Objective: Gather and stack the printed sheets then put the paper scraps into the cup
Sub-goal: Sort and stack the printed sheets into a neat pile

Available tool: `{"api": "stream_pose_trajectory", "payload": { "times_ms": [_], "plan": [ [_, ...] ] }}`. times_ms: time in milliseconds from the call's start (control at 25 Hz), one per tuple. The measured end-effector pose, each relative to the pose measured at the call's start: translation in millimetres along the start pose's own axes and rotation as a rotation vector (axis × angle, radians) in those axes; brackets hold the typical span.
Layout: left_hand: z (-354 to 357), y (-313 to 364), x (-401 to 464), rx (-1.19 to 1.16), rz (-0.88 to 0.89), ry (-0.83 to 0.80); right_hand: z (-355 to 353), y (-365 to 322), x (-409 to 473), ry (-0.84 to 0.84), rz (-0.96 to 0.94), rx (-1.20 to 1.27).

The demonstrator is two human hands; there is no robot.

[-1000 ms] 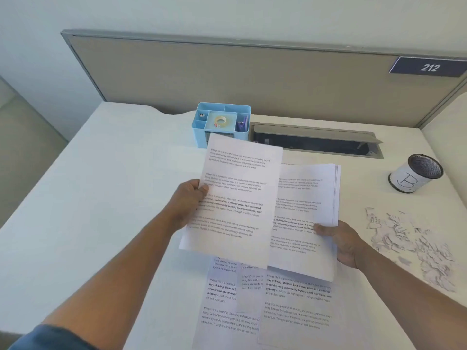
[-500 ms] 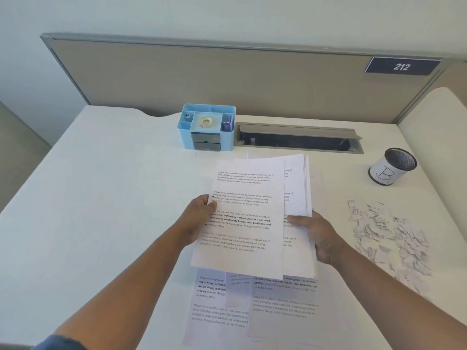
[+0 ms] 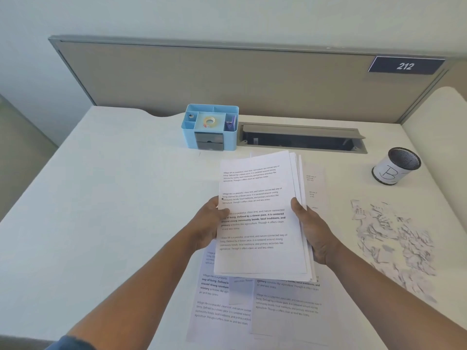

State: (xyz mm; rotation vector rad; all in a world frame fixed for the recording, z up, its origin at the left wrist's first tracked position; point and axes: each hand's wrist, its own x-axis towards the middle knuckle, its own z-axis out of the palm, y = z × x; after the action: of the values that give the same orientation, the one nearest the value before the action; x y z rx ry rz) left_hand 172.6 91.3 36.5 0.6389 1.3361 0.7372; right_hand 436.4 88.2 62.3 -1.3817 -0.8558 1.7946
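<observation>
Two hands were on one bundle here. Nearest to the person, a few loose printed sheets (image 3: 227,299) were lying flat on the worktop (image 3: 101,210), right under the wrists and partly hidden by what was being held.

Just above those, the stack of sheets (image 3: 257,223) was held up off the surface. The left hand (image 3: 208,224) gripped its left edge, thumb on the top page and fingers tucked behind. The right hand (image 3: 312,232) gripped the right edge the same way, thumb curled over the front. Neither was open at all.

The pages weren't lined up though; the right edges were fanned out past the right hand's thumb. If it were me, I'd loosen the pinch a touch and tap the bottom edge on the worktop to square it up, then scoop the flat ones. Squeezing harder would probably just crease them.

One more page (image 3: 313,183) poked out on the worktop beyond the right hand, mostly covered by the stack.

Off to the right of the right hand, well apart from it, was the pile of paper scraps (image 3: 394,241), untouched as far as I could tell. Further out past those sat the cup (image 3: 395,166), upright, with a B on it. Beyond the left hand was a blue desk organiser (image 3: 211,127).
</observation>
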Motion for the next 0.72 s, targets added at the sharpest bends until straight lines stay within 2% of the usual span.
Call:
{"api": "stream_pose_trajectory", "payload": {
  "times_ms": [280, 480, 720],
  "plan": [
    [1.2, 0.2, -7.2, -0.017, 0.046, -0.109, 0.2, 3.6, -0.1, 0.017, 0.022, 0.031],
    [5.8, 4.4, -6.5, -0.022, 0.078, -0.027, 1.2, -2.1, 2.1, 0.033, -0.046, -0.069],
    [5.3, 22.4, -10.9, 0.024, 0.363, 0.068, 5.6, -18.0, 4.2, 0.021, -0.244, -0.259]
  ]
}}
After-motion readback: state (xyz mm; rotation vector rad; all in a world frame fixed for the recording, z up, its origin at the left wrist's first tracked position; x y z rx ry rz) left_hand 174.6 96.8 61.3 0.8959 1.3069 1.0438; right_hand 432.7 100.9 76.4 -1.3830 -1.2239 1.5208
